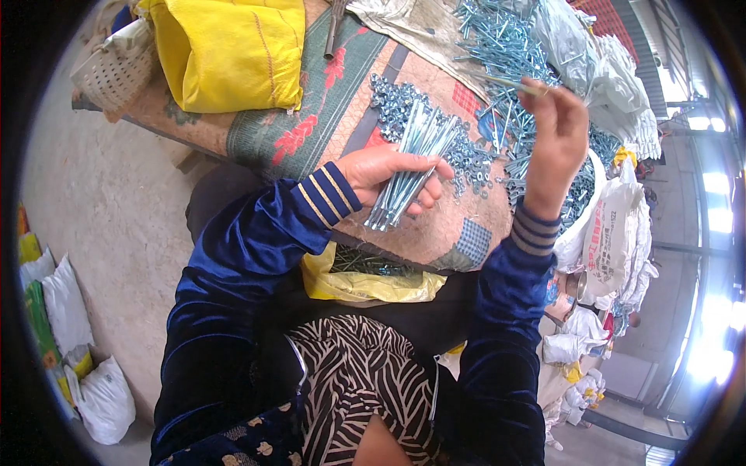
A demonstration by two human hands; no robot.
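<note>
A bundle of long, shiny zinc-coloured bolts (423, 140) lies in my left hand (371, 172), the thumb across it and the fingers curled beneath. My right hand (558, 144) is raised to the right, its thumb and fingertips pinching one slim long bolt (503, 81), slightly blurred. Small nuts and washers (468, 165) are spread on the patterned cloth (350, 89) just beyond the bundle. Behind and below my right hand spreads a big heap of loose long bolts (509, 43).
A yellow sack (225, 58) stands at the far left of the worktop, beside a perforated pale basket (116, 74). Below the near edge an open yellow bag (365, 287) holds darker bolts. White sacks (614, 248) line the right; more bags (70, 307) rest on the left floor.
</note>
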